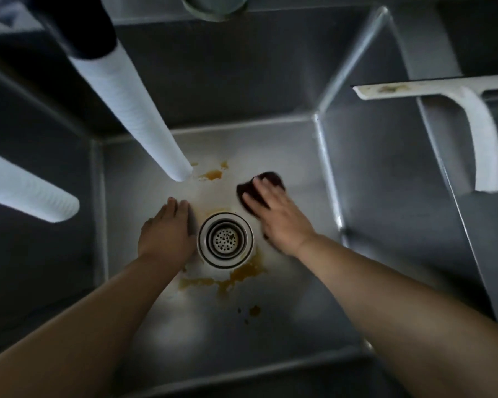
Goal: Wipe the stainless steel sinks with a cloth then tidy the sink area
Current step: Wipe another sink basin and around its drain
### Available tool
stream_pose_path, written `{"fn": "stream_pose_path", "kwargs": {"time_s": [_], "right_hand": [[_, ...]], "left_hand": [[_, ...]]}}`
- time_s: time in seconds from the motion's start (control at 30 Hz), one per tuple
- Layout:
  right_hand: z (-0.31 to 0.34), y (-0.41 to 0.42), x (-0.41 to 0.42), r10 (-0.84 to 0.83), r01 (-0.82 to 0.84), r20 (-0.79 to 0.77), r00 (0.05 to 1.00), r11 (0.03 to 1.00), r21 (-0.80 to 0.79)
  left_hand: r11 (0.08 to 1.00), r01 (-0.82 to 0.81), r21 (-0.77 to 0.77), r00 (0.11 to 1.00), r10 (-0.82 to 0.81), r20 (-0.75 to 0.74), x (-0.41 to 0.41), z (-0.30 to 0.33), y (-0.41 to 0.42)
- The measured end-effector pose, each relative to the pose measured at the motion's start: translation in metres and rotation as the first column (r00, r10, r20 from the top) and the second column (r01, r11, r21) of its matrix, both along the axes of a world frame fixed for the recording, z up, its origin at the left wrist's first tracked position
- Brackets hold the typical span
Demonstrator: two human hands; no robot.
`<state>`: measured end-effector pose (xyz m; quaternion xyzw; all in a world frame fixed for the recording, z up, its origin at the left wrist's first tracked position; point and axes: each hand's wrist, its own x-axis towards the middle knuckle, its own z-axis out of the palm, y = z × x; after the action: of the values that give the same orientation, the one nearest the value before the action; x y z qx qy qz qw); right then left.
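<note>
My right hand lies flat on the dark cloth, fingers spread and straight, pressing it onto the sink floor just right of the drain and toward the far right corner. I hold it that way, I judge, so the whole palm pushes the cloth down and it can be dragged across the steel rather than bunched up. My left hand holds nothing; its fingers are together and flat on the floor just left of the drain, most likely bracing me as I lean into the deep basin.

The work is barely under way: orange-brown stains sit near the far edge of the floor beside the end of a white ribbed hose, and a bigger smear spreads along the near side of the drain, with a few specks closer to the near edge. The cloth touches neither patch at present.

Much is hard to read. The cloth is blurred and mostly covered by my fingers, so I cannot tell its fold or weave. A second white hose is cut off at the left edge. A white squeegee rests across the right wall, its far end out of frame, and the neighbouring basin is in deep shadow.
</note>
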<state>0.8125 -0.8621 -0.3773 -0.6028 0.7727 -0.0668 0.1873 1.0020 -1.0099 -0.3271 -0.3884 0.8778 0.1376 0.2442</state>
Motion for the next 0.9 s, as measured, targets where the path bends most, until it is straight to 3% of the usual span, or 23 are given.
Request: {"fn": "stream_pose_path", "kwargs": {"time_s": [0.1,0.23,0.43,0.57,0.7,0.8,0.9], "right_hand": [[-0.004,-0.035,-0.007,-0.38,0.381,-0.109,0.919,0.925,-0.014],[-0.011,-0.08,0.02,-0.498,0.5,-0.096,0.862,0.866,-0.006],[-0.009,-0.098,0.064,-0.347,0.347,-0.02,0.938,0.938,0.005],[-0.006,-0.107,0.106,-0.008,0.008,0.0,1.0,1.0,0.011],[-0.007,-0.116,0.106,0.256,-0.256,-0.012,0.967,0.967,-0.01],[-0.01,-0.118,0.062,0.245,-0.248,-0.064,0.968,0.968,-0.043],[-0.01,-0.107,0.008,0.031,-0.035,-0.044,0.999,0.996,-0.085]], "left_hand": [[0.99,-0.14,-0.019,0.988,0.139,-0.067,0.018,0.009,-0.013],[0.964,-0.264,-0.022,0.96,0.26,-0.104,0.044,0.013,-0.035],[0.911,-0.412,0.036,0.888,0.41,-0.206,0.057,0.013,-0.043],[0.899,-0.43,0.088,0.866,0.438,-0.241,0.048,0.01,-0.031],[0.896,-0.438,0.071,0.862,0.441,-0.25,0.037,0.007,-0.014],[0.906,-0.42,0.051,0.885,0.422,-0.195,0.024,0.003,-0.007],[0.929,-0.369,0.008,0.928,0.369,-0.052,0.01,-0.002,-0.007]]}}
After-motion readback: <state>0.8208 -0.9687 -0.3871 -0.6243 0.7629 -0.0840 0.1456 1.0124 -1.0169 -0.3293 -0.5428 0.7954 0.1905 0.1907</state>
